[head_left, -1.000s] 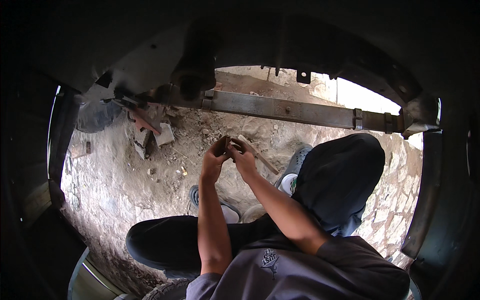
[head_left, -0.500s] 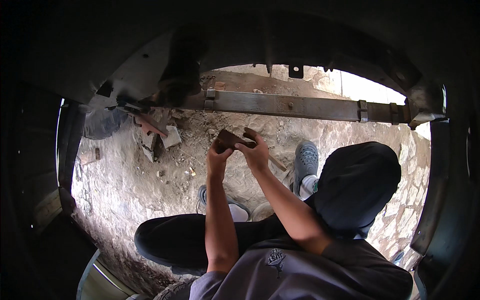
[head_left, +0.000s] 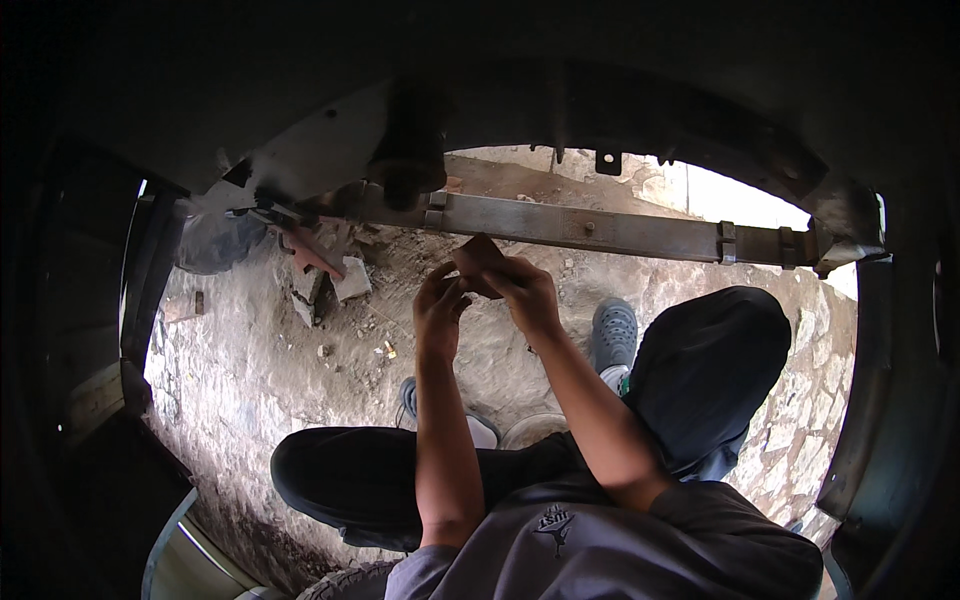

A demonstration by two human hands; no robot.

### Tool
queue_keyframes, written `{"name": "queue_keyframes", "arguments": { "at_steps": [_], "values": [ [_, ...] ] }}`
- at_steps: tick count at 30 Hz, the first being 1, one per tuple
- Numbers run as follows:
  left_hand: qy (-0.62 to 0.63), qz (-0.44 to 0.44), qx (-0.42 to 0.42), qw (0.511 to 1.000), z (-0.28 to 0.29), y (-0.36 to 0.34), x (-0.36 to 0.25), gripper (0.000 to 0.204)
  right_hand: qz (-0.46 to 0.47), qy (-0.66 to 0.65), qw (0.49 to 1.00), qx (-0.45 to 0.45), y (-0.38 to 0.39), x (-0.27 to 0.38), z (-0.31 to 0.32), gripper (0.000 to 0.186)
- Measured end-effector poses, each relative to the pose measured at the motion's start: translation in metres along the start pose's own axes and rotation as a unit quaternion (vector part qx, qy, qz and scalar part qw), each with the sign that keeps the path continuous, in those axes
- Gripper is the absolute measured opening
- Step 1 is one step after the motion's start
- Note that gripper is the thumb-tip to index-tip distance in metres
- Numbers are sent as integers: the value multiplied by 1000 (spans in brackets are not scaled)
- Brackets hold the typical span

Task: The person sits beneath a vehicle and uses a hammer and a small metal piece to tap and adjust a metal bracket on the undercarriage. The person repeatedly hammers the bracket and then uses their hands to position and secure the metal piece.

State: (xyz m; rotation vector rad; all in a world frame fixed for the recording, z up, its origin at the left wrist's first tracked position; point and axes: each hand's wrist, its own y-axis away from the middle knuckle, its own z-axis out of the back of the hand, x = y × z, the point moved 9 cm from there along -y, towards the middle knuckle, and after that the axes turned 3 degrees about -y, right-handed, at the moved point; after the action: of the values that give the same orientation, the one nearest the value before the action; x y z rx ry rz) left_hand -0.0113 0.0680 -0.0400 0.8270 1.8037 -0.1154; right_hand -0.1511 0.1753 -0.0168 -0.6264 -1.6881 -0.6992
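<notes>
A small reddish-brown sheet, by its look a piece of sandpaper (head_left: 478, 257), is held up in front of me just below a long metal bar. With thumb and fingers my right hand (head_left: 527, 295) pinches its right side. Curled at its lower left edge is my left hand (head_left: 437, 312), its fingers closed at the sheet. Both forearms reach up from the lower edge between my bent knees. My fingers hide part of the sheet's lower edge.
Dark curved vehicle bodywork surrounds the opening. The flat metal leaf-spring-like bar (head_left: 530, 216) crosses ahead, beside a dark cylindrical part (head_left: 408, 155). Broken blocks (head_left: 350, 279) and rubble lie on the dusty ground at left. A tyre (head_left: 350, 582) shows at the lower edge.
Both hands have raised the sheet slightly up and to the right, tilting it more upright. The right hand's fingers have closed over its right side. The view has shifted a little.
</notes>
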Motion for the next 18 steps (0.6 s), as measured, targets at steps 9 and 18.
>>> {"name": "queue_keyframes", "arguments": {
  "at_steps": [9,18],
  "values": [
    [-11,-3,-20,1000,-21,24,-18,35,274,347,896,-27,38,72,-34,43],
    [-211,-76,-135,965,16,9,-43,30,224,291,925,-99,45,63,-43,36]
  ]
}}
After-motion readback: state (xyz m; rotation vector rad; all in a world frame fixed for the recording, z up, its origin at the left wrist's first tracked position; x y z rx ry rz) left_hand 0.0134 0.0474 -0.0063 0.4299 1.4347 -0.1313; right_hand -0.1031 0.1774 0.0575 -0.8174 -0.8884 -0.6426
